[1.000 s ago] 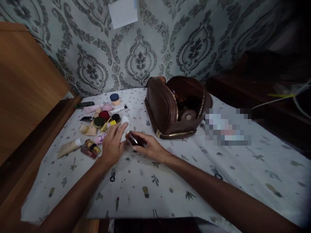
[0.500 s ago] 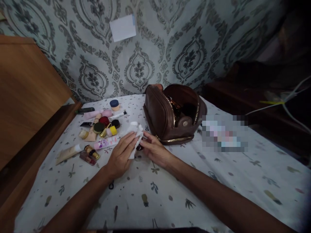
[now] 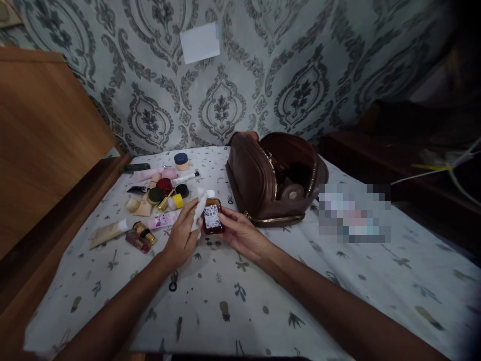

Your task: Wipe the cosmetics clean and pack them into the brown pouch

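Note:
An amber bottle (image 3: 213, 218) with a white cap and a patterned label stands upright between my hands, its label facing me. My right hand (image 3: 240, 231) grips it by the right side. Folded in my left hand (image 3: 183, 234) is a white tissue (image 3: 199, 208), held against or close to the bottle's left side; whether it touches I cannot tell. Behind my right hand sits a brown toiletry bag (image 3: 250, 175), unzipped, with dark items inside. Left of my left hand lie a pink tube (image 3: 161, 220), a beige tube (image 3: 108, 233) and a lip gloss (image 3: 138, 242).
A patterned white cloth (image 3: 203, 311) covers the table. More cosmetics lie at the back left, among them a blue-lidded jar (image 3: 181, 162) and a dark green jar (image 3: 155, 196). A wooden panel (image 3: 48, 130) borders the left. A blurred-out item (image 3: 353, 213) lies right of the bag.
My left hand and the tissue have shifted left off the bottle's front, so its label now shows. The whole view has swung slightly left.

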Available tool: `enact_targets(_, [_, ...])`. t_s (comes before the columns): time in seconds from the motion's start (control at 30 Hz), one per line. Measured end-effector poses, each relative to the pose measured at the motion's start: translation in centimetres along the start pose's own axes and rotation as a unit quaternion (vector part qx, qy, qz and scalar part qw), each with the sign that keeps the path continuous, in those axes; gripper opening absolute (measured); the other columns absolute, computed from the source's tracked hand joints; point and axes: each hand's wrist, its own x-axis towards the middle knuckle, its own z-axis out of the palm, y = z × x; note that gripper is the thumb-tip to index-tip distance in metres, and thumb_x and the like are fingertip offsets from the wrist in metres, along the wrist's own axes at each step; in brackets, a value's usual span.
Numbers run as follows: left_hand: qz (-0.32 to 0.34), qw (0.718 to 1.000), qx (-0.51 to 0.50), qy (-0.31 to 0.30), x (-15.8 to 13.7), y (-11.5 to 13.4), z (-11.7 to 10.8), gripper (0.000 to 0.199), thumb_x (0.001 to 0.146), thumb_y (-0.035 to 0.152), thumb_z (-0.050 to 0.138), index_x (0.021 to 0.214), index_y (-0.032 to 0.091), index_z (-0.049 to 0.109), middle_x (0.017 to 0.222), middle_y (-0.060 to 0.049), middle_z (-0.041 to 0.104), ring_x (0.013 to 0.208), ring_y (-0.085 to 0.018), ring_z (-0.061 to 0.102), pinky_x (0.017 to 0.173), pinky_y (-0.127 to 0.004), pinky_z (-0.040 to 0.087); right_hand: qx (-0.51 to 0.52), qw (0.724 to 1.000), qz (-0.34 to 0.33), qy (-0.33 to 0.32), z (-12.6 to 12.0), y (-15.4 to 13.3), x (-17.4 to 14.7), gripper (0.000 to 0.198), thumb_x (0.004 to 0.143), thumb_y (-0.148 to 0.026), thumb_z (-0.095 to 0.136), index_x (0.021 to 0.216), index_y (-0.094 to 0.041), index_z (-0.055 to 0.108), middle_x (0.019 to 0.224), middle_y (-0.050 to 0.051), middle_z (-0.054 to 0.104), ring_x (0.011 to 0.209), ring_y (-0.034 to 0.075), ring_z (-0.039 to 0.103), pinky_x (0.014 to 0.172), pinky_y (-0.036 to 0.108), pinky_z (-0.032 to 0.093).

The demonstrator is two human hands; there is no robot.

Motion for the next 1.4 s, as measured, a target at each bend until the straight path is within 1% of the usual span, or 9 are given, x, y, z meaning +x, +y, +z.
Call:
enact_targets(0.23, [0.165,0.981,0.057,-0.087,0.1,1.0,-0.4,0.058,0.097,0.013,0.040,0.153,0.018,0.028,0.144,-0.019,0.050,0.142,-0.030,0.038,0.112,-0.054,0.040,0.008,0.999,-0.031,0.025,-0.9,0.5,0.6,0.032,0.070,-0.034,0.084,0.096,-0.021,0.071,0.098,0.004,0.074,0.090,0.018,0.067,0.080,0.033,0.056])
enact_targets(0.43, [0.237,0.965,0.030,-0.109,-0.2,1.3,-0.6,0.052,0.099,0.022,0.038,0.149,0.010,0.034,0.140,-0.023,0.052,0.139,-0.032,0.041,0.109,-0.054,0.045,0.055,0.996,-0.044,0.061,-1.5,0.5,0.9,0.024,0.069,-0.022,0.082,0.089,-0.023,0.070,0.087,-0.002,0.072,0.077,0.012,0.065,0.070,0.022,0.055])
enact_targets(0.6, [0.216,0.973,0.036,-0.069,-0.2,1.2,-0.5,0.054,0.098,0.018,0.039,0.152,0.013,0.031,0.139,-0.021,0.052,0.137,-0.031,0.043,0.109,-0.052,0.045,0.093,0.994,-0.015,0.050,-1.5,0.3,0.8,0.014,0.080,-0.019,0.073,0.093,-0.023,0.069,0.091,-0.001,0.072,0.081,0.014,0.065,0.076,0.027,0.056])
enact_targets(0.77, [0.116,0.991,0.041,-0.051,-0.3,0.3,-0.3,0.057,0.095,0.012,0.040,0.151,0.015,0.030,0.146,-0.021,0.045,0.139,-0.029,0.042,0.112,-0.049,0.042,0.157,0.983,0.075,0.063,-0.8,-0.1,0.4,0.014,0.092,-0.030,0.063,0.092,-0.018,0.070,0.091,0.004,0.073,0.083,0.016,0.067,0.071,0.028,0.057])
enact_targets(0.87, [0.076,0.995,0.027,-0.054,-0.5,-0.2,-0.1,0.057,0.094,0.012,0.040,0.150,0.016,0.030,0.149,-0.019,0.042,0.140,-0.027,0.040,0.114,-0.047,0.040,0.175,0.978,0.097,0.053,-0.2,-0.2,-0.1,0.027,0.091,-0.042,0.065,0.095,-0.016,0.070,0.091,0.007,0.073,0.084,0.017,0.068,0.065,0.025,0.055])
enact_targets(0.97, [0.058,0.996,0.016,-0.061,-0.8,-0.3,0.1,0.058,0.094,0.012,0.041,0.151,0.018,0.029,0.152,-0.017,0.039,0.143,-0.026,0.036,0.117,-0.044,0.036,0.174,0.980,0.074,0.060,0.1,-0.2,-0.4,0.024,0.083,-0.035,0.076,0.097,-0.017,0.071,0.090,0.004,0.073,0.081,0.015,0.066,0.062,0.023,0.052])
enact_targets(1.07, [0.056,0.997,0.009,-0.055,-0.9,0.1,0.2,0.058,0.095,0.013,0.041,0.152,0.019,0.028,0.153,-0.016,0.037,0.143,-0.026,0.036,0.117,-0.044,0.036,0.143,0.987,0.044,0.066,0.2,0.0,-0.3,0.026,0.077,-0.031,0.082,0.096,-0.017,0.072,0.087,0.001,0.072,0.075,0.013,0.063,0.060,0.023,0.050])
enact_targets(1.27, [0.093,0.994,0.017,-0.059,-0.6,1.0,0.0,0.059,0.095,0.010,0.040,0.152,0.019,0.027,0.152,-0.018,0.037,0.144,-0.026,0.034,0.116,-0.048,0.036,0.098,0.992,0.009,0.084,0.3,0.9,0.2,0.039,0.066,-0.050,0.085,0.086,-0.018,0.074,0.077,0.000,0.071,0.067,0.012,0.059,0.055,0.022,0.045])
enact_targets(1.4, [0.142,0.987,0.035,-0.063,-0.2,1.4,-0.2,0.058,0.095,0.008,0.040,0.151,0.017,0.030,0.147,-0.019,0.045,0.143,-0.028,0.034,0.114,-0.051,0.038,0.102,0.991,0.002,0.090,0.3,1.1,0.4,0.037,0.075,-0.053,0.078,0.089,-0.019,0.073,0.078,0.000,0.071,0.067,0.012,0.058,0.058,0.023,0.046])
